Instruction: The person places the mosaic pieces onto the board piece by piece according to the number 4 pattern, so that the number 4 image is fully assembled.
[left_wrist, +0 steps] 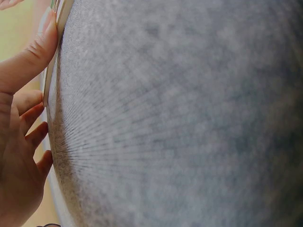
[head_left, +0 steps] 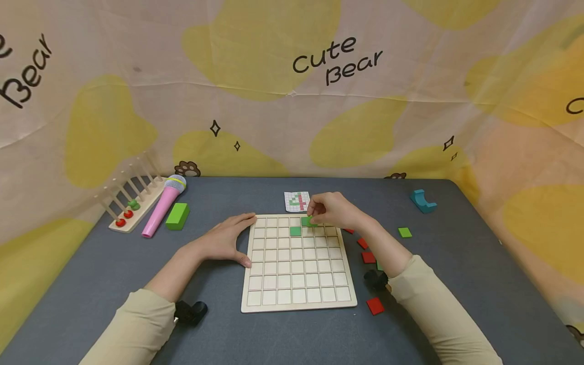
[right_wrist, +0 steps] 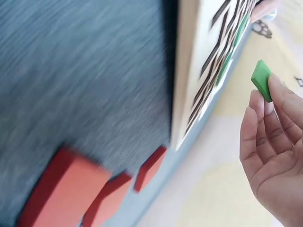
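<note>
Early days here, it seems: two green tiles (head_left: pixel 295 231) are seated in the far rows of the gridded board (head_left: pixel 298 307), and a third green tile (right_wrist: pixel 261 79) is pinched by the thumb and fingertips of the right hand (head_left: pixel 335 210) near the far edge. Judging by the printed card (head_left: pixel 293 202), more green plus all the red is left; red tiles (head_left: pixel 375 306) are scattered to the right. The board's left side is touched by the left hand (head_left: pixel 222 238), thumb and fingers spread. Pale, wood-looking board, flat square tiles, grainy grey tabletop (head_left: pixel 219 329).
</note>
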`<state>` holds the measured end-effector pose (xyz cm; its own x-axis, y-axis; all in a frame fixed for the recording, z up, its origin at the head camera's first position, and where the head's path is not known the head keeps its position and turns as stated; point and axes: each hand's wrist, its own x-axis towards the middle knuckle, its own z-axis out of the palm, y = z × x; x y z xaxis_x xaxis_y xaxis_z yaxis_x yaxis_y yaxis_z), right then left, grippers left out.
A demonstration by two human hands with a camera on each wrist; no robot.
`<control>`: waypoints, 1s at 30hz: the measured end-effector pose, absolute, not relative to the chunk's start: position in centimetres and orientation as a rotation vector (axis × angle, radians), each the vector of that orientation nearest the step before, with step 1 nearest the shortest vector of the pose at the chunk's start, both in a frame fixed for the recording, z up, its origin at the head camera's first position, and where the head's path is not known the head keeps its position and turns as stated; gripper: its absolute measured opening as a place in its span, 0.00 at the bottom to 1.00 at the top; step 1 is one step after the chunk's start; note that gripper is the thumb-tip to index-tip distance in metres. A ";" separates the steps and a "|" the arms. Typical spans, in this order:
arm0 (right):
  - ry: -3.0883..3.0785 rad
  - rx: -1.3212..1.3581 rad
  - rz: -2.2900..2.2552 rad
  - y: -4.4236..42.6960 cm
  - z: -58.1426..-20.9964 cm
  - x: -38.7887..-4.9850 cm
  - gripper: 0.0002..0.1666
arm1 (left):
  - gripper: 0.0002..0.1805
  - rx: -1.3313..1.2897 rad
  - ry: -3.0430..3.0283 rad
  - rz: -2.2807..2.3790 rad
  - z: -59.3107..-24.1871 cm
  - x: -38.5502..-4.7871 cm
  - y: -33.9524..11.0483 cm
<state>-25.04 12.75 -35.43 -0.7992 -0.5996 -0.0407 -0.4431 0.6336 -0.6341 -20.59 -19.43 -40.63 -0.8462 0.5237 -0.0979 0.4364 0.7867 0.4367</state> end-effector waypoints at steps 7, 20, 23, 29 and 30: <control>2.577 -0.925 -0.928 10.8 -35.2 -24.7 0.05 | 0.65 0.753 2.766 0.599 -40.8 -20.7 -19.5; 2.507 -0.967 -0.929 7.7 -35.3 -24.4 0.06 | 0.64 0.762 2.763 0.599 -41.0 -20.8 -19.5; 2.514 -0.977 -0.903 7.3 -35.5 -24.4 0.06 | 0.64 0.760 2.762 0.604 -41.0 -20.8 -19.5; 2.510 -0.964 -0.885 6.8 -36.1 -24.3 0.07 | 0.64 0.752 2.759 0.613 -40.9 -20.8 -19.5; 2.507 -0.962 -0.880 6.7 -36.1 -24.3 0.08 | 0.64 0.749 2.759 0.612 -40.9 -20.7 -19.5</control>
